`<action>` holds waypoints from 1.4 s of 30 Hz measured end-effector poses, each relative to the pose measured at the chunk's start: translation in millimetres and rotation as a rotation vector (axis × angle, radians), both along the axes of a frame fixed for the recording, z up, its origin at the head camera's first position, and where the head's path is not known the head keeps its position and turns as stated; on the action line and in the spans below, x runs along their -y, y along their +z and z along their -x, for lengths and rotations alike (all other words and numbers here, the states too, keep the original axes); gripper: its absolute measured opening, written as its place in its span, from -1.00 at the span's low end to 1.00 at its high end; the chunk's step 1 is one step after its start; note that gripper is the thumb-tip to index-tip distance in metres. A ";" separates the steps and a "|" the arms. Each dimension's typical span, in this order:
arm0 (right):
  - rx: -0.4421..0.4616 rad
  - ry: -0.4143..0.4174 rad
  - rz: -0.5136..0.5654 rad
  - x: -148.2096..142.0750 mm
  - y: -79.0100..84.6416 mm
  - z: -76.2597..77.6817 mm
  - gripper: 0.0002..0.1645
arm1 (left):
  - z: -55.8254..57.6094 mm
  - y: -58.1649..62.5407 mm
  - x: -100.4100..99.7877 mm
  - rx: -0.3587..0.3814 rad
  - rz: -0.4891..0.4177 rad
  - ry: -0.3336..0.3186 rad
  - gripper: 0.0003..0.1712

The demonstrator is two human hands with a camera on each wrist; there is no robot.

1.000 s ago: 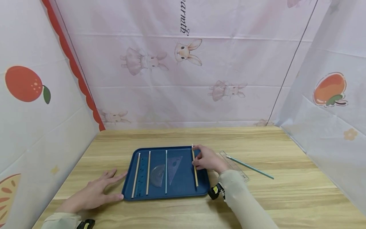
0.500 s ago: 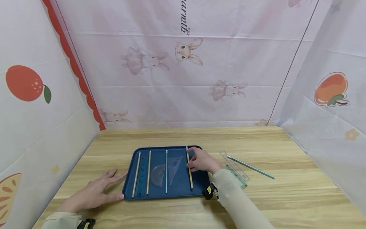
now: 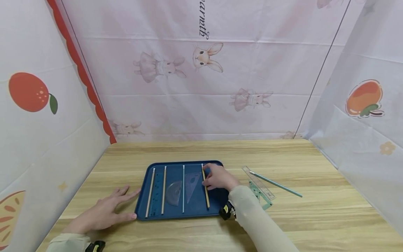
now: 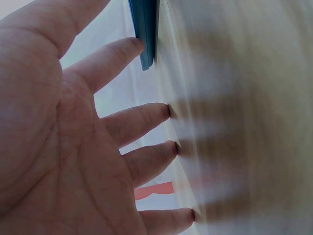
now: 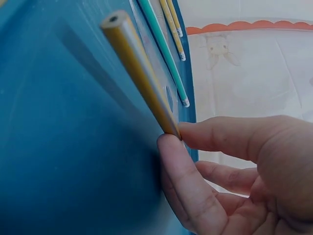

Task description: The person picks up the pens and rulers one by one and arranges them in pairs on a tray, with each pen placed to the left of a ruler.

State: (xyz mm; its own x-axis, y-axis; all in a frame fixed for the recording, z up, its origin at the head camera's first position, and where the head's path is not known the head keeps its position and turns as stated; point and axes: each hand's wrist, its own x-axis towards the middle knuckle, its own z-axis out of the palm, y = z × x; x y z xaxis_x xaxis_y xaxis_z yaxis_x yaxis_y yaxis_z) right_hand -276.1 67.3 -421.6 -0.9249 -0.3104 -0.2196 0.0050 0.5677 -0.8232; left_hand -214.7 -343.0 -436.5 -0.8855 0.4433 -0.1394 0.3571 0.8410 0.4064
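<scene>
My right hand (image 3: 218,177) pinches a yellow pencil (image 3: 206,196) between thumb and fingers over the right part of the blue tray (image 3: 201,214). In the right wrist view the pencil's unsharpened end (image 5: 117,22) stands off the tray, casting a shadow. My left hand (image 3: 108,210) lies with spread fingers at the tray's left side, its index finger and thumb touching the rim; other fingertips meet the table. In the tray, left to right, lie a gold pencil (image 3: 150,194), a blue ruler (image 3: 155,194), another gold pencil (image 3: 163,190), a clear protractor (image 3: 173,194), a teal pencil (image 3: 183,189) and a purplish set square (image 3: 191,183).
Right of the tray, on the wooden table (image 3: 315,224), lie a clear ruler (image 3: 262,187), a green set square (image 3: 266,203) partly behind my sleeve, and another teal pencil (image 3: 280,185) whose end rests by the ruler. Printed cloth walls (image 3: 201,115) enclose the table.
My right hand has moved left over the tray with the yellow pencil, towards the purplish set square. The green set square has come out from behind the arm. The left hand stays put.
</scene>
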 end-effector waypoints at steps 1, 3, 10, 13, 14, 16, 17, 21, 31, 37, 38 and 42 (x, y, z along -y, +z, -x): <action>0.000 0.001 -0.006 0.6 0.1 0.0 -0.24 | 0.0 0.0 -0.1 0.002 0.000 0.001 0.01; -0.004 -0.001 -0.018 1.7 0.4 0.2 -0.24 | 0.0 0.1 -0.3 0.004 0.001 0.004 0.01; -0.010 -0.011 -0.046 3.9 0.7 1.4 -0.23 | -0.1 0.1 -0.8 -0.010 0.000 0.008 0.00; -0.013 -0.012 -0.055 4.6 1.3 1.4 -0.23 | -0.1 -0.2 -1.0 -0.016 -0.002 0.008 0.00; -0.012 -0.013 -0.055 4.7 1.5 1.3 -0.23 | -0.1 -0.3 -0.9 -0.016 -0.001 0.008 0.00; -0.012 -0.013 -0.056 4.8 2.0 1.0 -0.23 | 0.0 -0.3 -0.8 -0.016 0.001 0.008 0.00; -0.012 -0.012 -0.056 4.9 2.1 0.8 -0.23 | 0.0 -0.3 -0.7 -0.016 0.002 0.007 0.00; -0.011 -0.010 -0.054 4.8 2.4 -0.2 -0.22 | 0.2 0.1 -0.6 -0.008 0.003 0.009 0.00; -0.006 -0.008 -0.050 4.9 3.0 -1.7 -0.22 | 0.0 0.8 -1.0 0.003 0.003 0.016 0.00; -0.001 -0.005 -0.057 5.5 3.6 -2.2 -0.23 | 0.1 0.4 -1.2 0.001 0.007 0.021 0.01; 0.002 -0.005 -0.056 5.5 3.7 -2.3 -0.23 | 0.0 0.4 -1.2 0.000 0.005 0.020 0.01; 0.011 -0.003 -0.052 6.1 4.9 -3.4 -0.23 | -0.7 0.6 -1.1 -0.001 -0.001 0.017 0.01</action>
